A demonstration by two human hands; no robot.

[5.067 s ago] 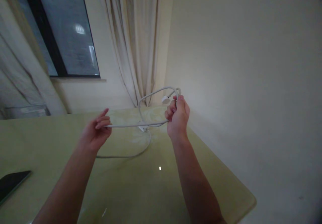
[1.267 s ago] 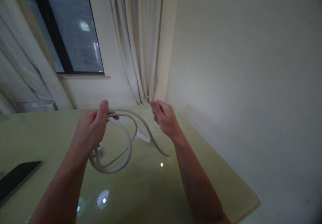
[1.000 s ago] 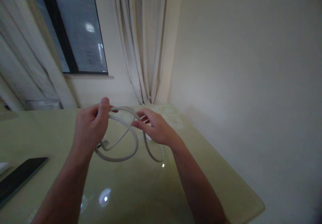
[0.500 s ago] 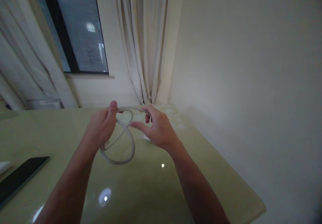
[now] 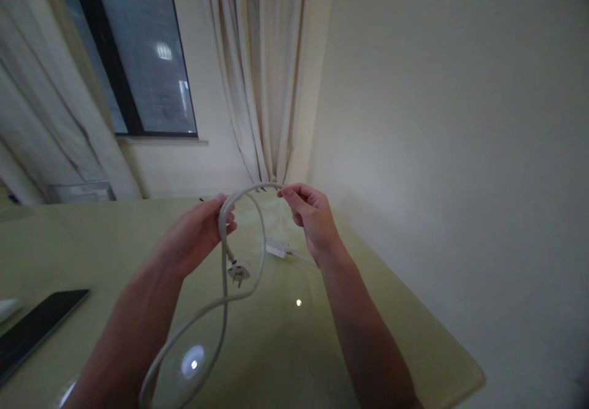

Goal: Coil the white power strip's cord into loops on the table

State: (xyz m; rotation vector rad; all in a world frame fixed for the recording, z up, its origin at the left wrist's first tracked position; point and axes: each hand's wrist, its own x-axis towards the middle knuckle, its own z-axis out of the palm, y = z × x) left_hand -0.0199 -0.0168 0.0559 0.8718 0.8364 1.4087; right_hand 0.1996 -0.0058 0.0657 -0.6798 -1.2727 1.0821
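Observation:
A pale grey power cord (image 5: 225, 286) hangs in loose loops in front of me, its lower loop dropping past my left forearm. My left hand (image 5: 200, 231) is closed around the gathered strands, thumb on top. From that hand hangs a white two-pin plug (image 5: 239, 270), prongs pointing down. My right hand (image 5: 315, 216) pinches the cord between thumb and fingers at the upper right of the loop. Behind the loops, a white power adapter (image 5: 276, 248) lies on the table, with a thin cable running toward my right wrist.
The glossy pale-green table (image 5: 377, 329) meets the wall on the right. A black flat device (image 5: 41, 323) lies at the left, beside a white object (image 5: 8, 308) cut off by the frame. Curtains (image 5: 262, 78) and a window (image 5: 142, 47) are behind.
My right hand has moved right and slightly up, closing its thumb onto the cord. The loops have grown larger and hang lower. The plug and adapter now show.

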